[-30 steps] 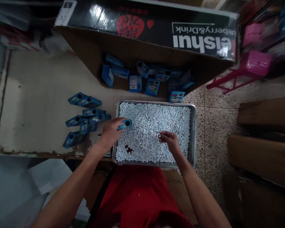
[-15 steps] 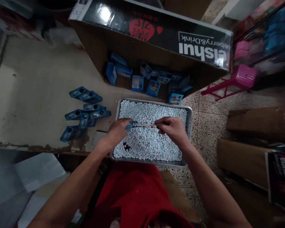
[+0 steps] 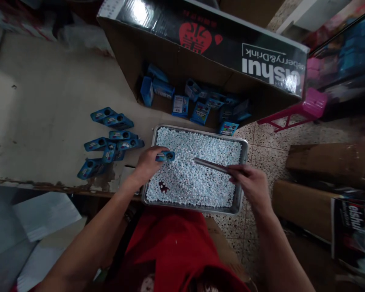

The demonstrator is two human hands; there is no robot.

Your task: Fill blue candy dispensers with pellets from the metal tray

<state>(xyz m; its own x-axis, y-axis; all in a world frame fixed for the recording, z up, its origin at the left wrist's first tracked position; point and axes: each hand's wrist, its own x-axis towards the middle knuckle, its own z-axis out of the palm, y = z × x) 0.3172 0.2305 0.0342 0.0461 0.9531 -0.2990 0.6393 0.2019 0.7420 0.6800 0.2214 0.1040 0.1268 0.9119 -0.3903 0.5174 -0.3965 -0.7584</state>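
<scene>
My left hand (image 3: 149, 163) is closed around a small blue candy box (image 3: 165, 156) with a round dark hole in its top. It is held over the left side of a metal tray (image 3: 245, 162) filled with small pale blue and white round candies (image 3: 194, 182). In my right hand (image 3: 252, 182), above the tray's right side, is a narrow metal trough-like scoop (image 3: 211, 164). Its far end points left toward the box, with a gap between them. Whether candies lie in the scoop I cannot tell.
Several blue boxes (image 3: 108, 152) lie on the table (image 3: 48, 101) at left. A big open carton (image 3: 170, 44) behind the tray holds more blue boxes (image 3: 180, 105). A pink stool (image 3: 313, 103) and brown cartons (image 3: 322, 162) stand at right on the speckled floor.
My right hand has drawn the scoop right, away from the box, where earlier its candy-filled length reached the box. The left hand still holds the box, its top hole now showing.
</scene>
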